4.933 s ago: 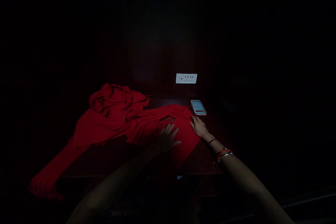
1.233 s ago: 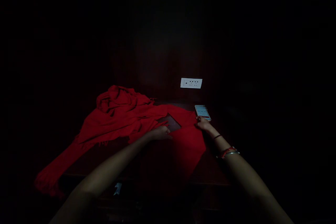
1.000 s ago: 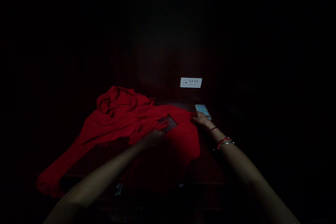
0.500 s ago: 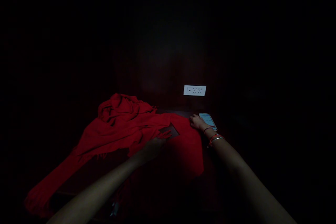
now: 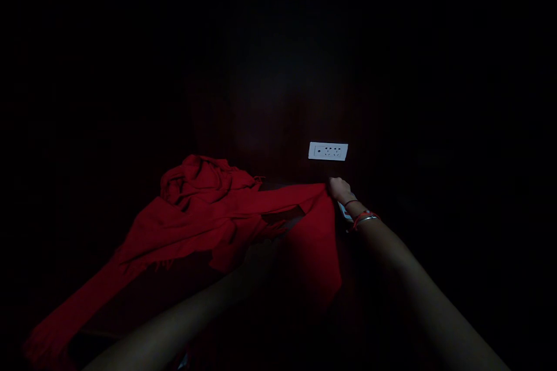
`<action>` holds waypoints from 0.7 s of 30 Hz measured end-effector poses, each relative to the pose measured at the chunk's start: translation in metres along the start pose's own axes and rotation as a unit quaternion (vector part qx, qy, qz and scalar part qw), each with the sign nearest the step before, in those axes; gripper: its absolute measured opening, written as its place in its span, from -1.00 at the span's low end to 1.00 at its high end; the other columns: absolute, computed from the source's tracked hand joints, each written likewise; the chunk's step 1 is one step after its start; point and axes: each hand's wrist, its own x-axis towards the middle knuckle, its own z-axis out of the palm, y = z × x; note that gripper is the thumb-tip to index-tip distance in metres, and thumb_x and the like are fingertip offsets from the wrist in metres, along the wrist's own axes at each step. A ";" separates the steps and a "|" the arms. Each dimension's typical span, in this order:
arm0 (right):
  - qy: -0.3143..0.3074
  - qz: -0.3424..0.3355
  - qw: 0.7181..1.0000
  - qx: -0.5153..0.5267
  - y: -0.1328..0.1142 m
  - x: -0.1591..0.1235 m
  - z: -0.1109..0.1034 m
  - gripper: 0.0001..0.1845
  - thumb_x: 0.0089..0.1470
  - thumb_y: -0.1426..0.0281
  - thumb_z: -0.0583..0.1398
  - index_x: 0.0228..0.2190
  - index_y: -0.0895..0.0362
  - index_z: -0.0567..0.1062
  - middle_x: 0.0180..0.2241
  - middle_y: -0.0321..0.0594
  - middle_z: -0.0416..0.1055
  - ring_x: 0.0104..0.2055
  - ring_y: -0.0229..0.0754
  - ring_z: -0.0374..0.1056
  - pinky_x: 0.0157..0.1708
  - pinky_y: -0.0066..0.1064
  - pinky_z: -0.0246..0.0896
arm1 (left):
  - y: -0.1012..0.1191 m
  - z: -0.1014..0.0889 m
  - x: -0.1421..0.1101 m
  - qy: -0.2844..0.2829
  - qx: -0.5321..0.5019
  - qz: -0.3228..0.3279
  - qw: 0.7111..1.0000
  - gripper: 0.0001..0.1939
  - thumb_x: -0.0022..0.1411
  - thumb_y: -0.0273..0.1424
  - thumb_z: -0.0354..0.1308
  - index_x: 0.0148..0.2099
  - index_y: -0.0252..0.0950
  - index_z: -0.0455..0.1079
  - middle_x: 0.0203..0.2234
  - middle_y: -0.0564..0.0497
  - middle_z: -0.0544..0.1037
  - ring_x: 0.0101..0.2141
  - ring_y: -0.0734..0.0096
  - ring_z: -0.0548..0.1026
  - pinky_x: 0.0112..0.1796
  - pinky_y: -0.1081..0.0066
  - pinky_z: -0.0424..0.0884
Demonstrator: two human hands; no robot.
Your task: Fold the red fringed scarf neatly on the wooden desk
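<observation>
A red fringed scarf (image 5: 191,229) lies across a dark tabletop. Its left part is bunched up, and a long fringed end trails off toward the lower left. My right hand (image 5: 342,189) is closed on the far right corner of the cloth, which is pulled up taut toward it. In deep shadow, my left hand (image 5: 260,255) is curled at the fringe near the middle, closed on the scarf as far as the dim light shows. Beneath my right wrist a phone (image 5: 344,211) is mostly covered.
On the dark wall behind is a white socket plate (image 5: 328,151). A small pale object (image 5: 183,361) shows at the bottom edge, below my left forearm. Most of the surroundings are too dark to make out.
My right hand has gone from lying flat to gripping the scarf's corner and raising it, now over the phone. My left hand has curled from spread fingers. The view has tipped slightly upward.
</observation>
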 end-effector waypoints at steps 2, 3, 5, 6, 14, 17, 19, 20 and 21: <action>-0.008 0.012 1.000 0.004 -0.003 0.003 -0.001 -0.70 0.02 0.49 0.00 -0.20 0.27 0.40 -0.22 0.10 0.37 -0.15 -0.06 0.30 -0.25 -0.36 0.16 | 0.003 -0.003 0.001 0.000 0.008 -0.011 1.000 -0.55 0.14 -0.58 -0.17 0.07 -0.23 0.19 -0.23 -0.10 0.45 -0.26 0.28 0.42 -0.30 0.33 0.33; -0.009 0.013 1.000 0.008 -0.005 0.002 0.001 -0.69 0.00 0.50 0.02 -0.18 0.25 0.39 -0.21 0.08 0.36 -0.13 -0.06 0.29 -0.23 -0.35 0.16 | 0.005 -0.005 0.003 -0.001 0.013 -0.012 1.000 -0.55 0.14 -0.57 -0.16 0.09 -0.21 0.16 -0.15 -0.10 0.41 -0.20 0.26 0.39 -0.25 0.31 0.32; -0.003 0.010 1.000 0.017 -0.012 -0.006 0.007 -0.63 -0.02 0.47 0.05 -0.11 0.22 0.34 -0.13 0.06 0.30 -0.09 -0.04 0.24 -0.20 -0.32 0.15 | 0.007 -0.007 0.007 0.003 0.012 -0.004 1.000 -0.55 0.16 -0.54 -0.14 0.10 -0.18 0.14 -0.04 -0.09 0.32 -0.08 0.23 0.31 -0.15 0.25 0.27; 0.002 0.007 1.000 0.020 -0.015 -0.014 0.011 -0.59 -0.02 0.45 0.05 -0.06 0.21 0.29 -0.08 0.05 0.26 -0.06 -0.03 0.21 -0.18 -0.31 0.14 | 0.007 -0.006 0.009 0.001 0.006 0.006 1.000 -0.56 0.17 -0.53 -0.14 0.10 -0.18 0.14 0.00 -0.08 0.29 -0.04 0.22 0.27 -0.11 0.22 0.23; 0.008 -0.166 0.976 0.140 -0.031 -0.138 0.058 -0.35 0.05 0.09 -0.08 0.12 0.13 0.00 0.14 -0.03 -0.05 0.15 -0.03 -0.14 0.04 -0.19 -0.11 | 0.006 0.024 0.012 -0.056 -0.086 0.146 0.984 -0.55 0.24 -0.24 -0.21 0.15 -0.23 0.06 0.12 -0.06 0.09 0.12 0.17 -0.01 0.04 0.06 -0.04; -0.053 -0.185 0.975 0.110 -0.033 -0.167 0.068 -0.37 0.07 0.04 -0.19 0.12 0.03 0.00 0.18 -0.09 -0.18 0.20 0.03 -0.30 0.07 -0.05 -0.28 | 0.003 0.028 0.007 -0.054 -0.081 0.144 0.985 -0.57 0.26 -0.27 -0.27 0.14 -0.20 0.06 0.12 -0.03 0.10 0.12 0.18 -0.02 0.04 0.00 -0.11; -0.076 -0.182 0.976 0.091 -0.030 -0.167 0.067 -0.39 0.08 0.04 -0.22 0.12 -0.02 -0.01 0.20 -0.12 -0.24 0.20 0.05 -0.35 0.07 -0.03 -0.32 | 0.006 0.028 0.009 -0.052 -0.077 0.149 0.984 -0.58 0.26 -0.28 -0.26 0.14 -0.23 0.06 0.12 -0.05 0.11 0.12 0.19 -0.01 0.04 0.00 -0.11; -0.087 -0.180 0.976 0.083 -0.027 -0.163 0.066 -0.39 0.07 0.03 -0.21 0.13 -0.03 -0.03 0.20 -0.13 -0.25 0.20 0.05 -0.36 0.08 -0.03 -0.33 | 0.010 0.028 0.011 -0.051 -0.077 0.146 0.985 -0.57 0.26 -0.28 -0.26 0.14 -0.24 0.06 0.11 -0.07 0.12 0.12 0.18 0.00 0.04 0.00 -0.10; -0.098 -0.179 0.976 0.075 -0.022 -0.157 0.064 -0.40 0.08 0.04 -0.21 0.13 -0.04 -0.05 0.20 -0.13 -0.26 0.20 0.06 -0.37 0.08 -0.03 -0.33 | 0.016 0.028 0.014 -0.051 -0.079 0.137 0.986 -0.56 0.25 -0.27 -0.25 0.14 -0.27 0.07 0.11 -0.09 0.12 0.12 0.18 0.01 0.04 0.00 -0.10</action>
